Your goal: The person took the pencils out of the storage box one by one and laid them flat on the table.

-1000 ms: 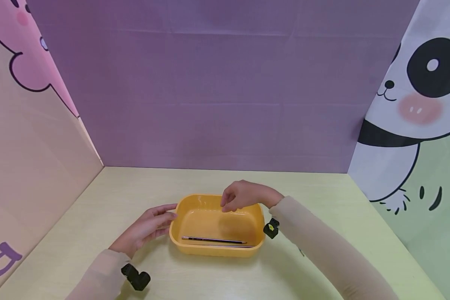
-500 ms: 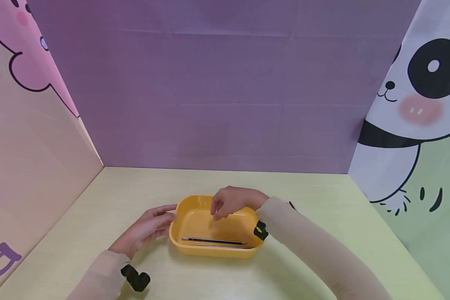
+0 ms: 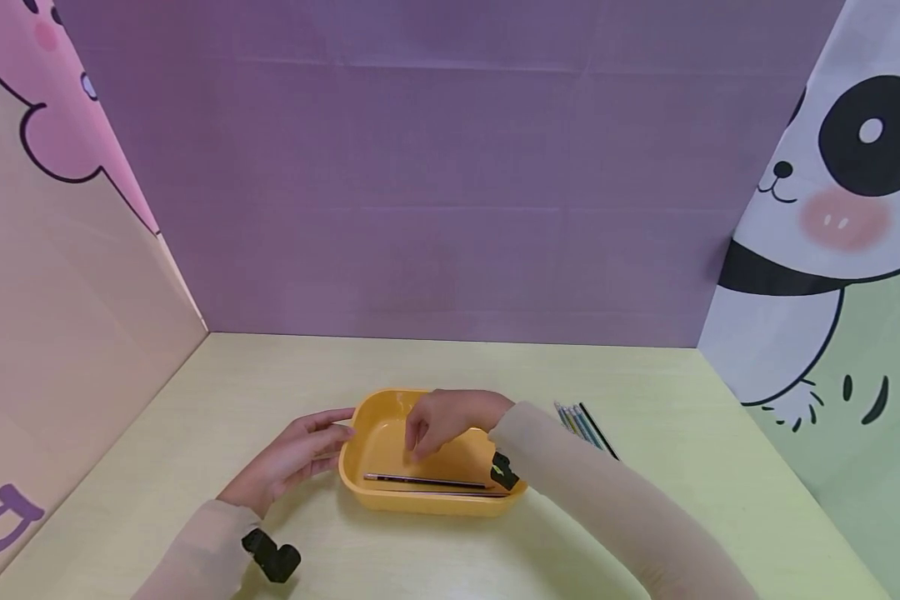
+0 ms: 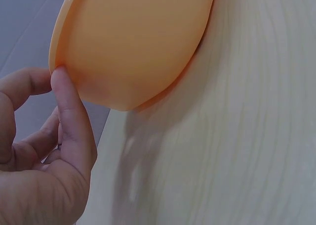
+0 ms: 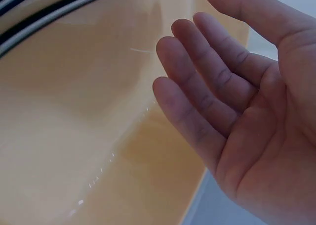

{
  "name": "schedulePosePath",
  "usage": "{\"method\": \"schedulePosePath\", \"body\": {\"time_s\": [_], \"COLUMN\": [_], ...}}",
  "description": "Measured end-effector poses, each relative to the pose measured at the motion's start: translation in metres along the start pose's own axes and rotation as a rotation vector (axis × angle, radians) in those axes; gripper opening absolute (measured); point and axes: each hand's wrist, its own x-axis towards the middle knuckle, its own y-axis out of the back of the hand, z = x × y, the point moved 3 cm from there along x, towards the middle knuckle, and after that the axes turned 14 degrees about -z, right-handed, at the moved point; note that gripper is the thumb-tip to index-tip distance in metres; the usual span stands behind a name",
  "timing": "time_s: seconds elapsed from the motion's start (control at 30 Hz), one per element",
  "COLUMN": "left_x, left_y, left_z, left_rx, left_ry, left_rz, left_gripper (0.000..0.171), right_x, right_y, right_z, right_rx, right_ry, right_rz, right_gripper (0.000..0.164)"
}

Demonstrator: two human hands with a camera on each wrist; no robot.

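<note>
A yellow plastic tray [image 3: 390,505] stands on the table, with two dark pencils [image 3: 427,481] lying along its near side. My left hand [image 3: 300,454] holds the tray's left end, thumb and index finger at the rim; the left wrist view shows the thumb [image 4: 74,111] against the outer wall [image 4: 128,52]. Over the inside of the tray hovers my right hand [image 3: 450,421], fingers pointing down and gently bent. In the right wrist view its palm [image 5: 256,141] faces the camera with nothing in it, and the pencils [image 5: 54,17] show at the upper left.
Several more pencils [image 3: 585,425] lie side by side on the pale wooden table [image 3: 270,367], partly behind my right sleeve [image 3: 607,492]. A purple panel [image 3: 450,183] closes off the back; printed panels stand at both sides.
My right hand has moved left and down, further into the tray, with its sleeve uncovering the pencils on the table. The left hand, tray and pencils inside stay in place.
</note>
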Motion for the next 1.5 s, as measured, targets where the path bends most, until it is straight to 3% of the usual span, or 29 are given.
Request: {"method": "schedulePosePath", "body": {"time_s": [0.23, 1.1, 1.5], "left_x": [-0.001, 0.002, 0.002], "left_y": [0.000, 0.001, 0.002], "left_z": [0.001, 0.000, -0.001], "left_rx": [0.001, 0.003, -0.007], "left_ry": [0.006, 0.007, 0.003], "left_rz": [0.009, 0.000, -0.005], "left_gripper": [0.062, 0.064, 0.065], "right_x": [0.011, 0.030, 0.028], "right_y": [-0.007, -0.018, -0.019], "right_z": [-0.001, 0.000, -0.001], "right_rx": [-0.034, -0.173, -0.127], "right_ry": [0.025, -0.061, -0.097], "right_rz": [-0.026, -0.057, -0.090], "right_gripper": [0.011, 0.010, 0.021]}}
